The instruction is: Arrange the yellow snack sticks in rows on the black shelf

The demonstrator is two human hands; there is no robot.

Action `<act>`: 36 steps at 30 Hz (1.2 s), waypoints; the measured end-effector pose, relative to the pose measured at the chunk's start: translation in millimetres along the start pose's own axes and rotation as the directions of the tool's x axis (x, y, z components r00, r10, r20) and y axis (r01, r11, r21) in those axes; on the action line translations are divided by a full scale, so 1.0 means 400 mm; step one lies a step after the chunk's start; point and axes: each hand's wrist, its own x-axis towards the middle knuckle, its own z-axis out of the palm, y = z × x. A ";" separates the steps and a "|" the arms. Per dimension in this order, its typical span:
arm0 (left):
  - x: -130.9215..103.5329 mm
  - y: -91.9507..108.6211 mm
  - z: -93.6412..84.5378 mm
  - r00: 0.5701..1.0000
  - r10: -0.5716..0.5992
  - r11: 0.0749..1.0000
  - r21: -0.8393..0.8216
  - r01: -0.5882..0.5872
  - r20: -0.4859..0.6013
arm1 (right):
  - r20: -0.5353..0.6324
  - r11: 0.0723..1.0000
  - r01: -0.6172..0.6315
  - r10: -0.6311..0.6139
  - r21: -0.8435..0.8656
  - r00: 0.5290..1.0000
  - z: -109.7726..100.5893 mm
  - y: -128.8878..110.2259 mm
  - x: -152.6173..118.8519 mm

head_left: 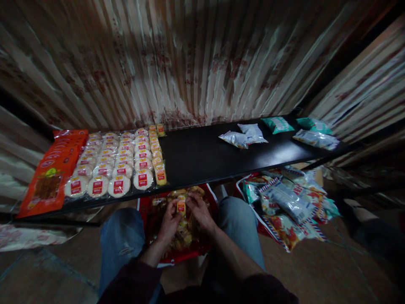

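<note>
A small yellow snack packet with a red label (181, 205) is held between my two hands. The fingers of my left hand (170, 219) pinch its left side. At the packet's upper right edge, the fingertips of my right hand (201, 212) are closed on it. Both hands are over a red basket (214, 197) between my knees, which holds many similar yellow packets (186, 236). On the black shelf (196, 154) in front, a column of matching yellow packets (160, 174) stands beside rows of round white wrapped crackers (118, 185).
Orange snack bags (52, 173) lie at the shelf's left end. Silver bags (243, 137) and green bags (277, 124) lie toward its right. A second basket (264, 228), heaped with chip bags (287, 200), stands right of my knee. Patterned sheeting (190, 63) hangs behind.
</note>
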 end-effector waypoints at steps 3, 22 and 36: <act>0.002 -0.008 0.000 0.999 0.033 0.999 -0.010 -0.033 0.028 | 0.008 0.998 0.041 -0.041 -0.050 0.999 -0.004 0.008 -0.009; 0.004 -0.015 0.005 0.993 0.118 0.975 0.194 -0.110 -0.026 | -0.006 0.999 0.037 -0.037 0.027 0.999 -0.022 0.043 -0.031; -0.006 0.005 0.006 0.996 0.068 0.992 0.110 -0.061 -0.061 | 0.024 0.999 0.026 -0.026 0.022 0.999 -0.020 0.014 -0.044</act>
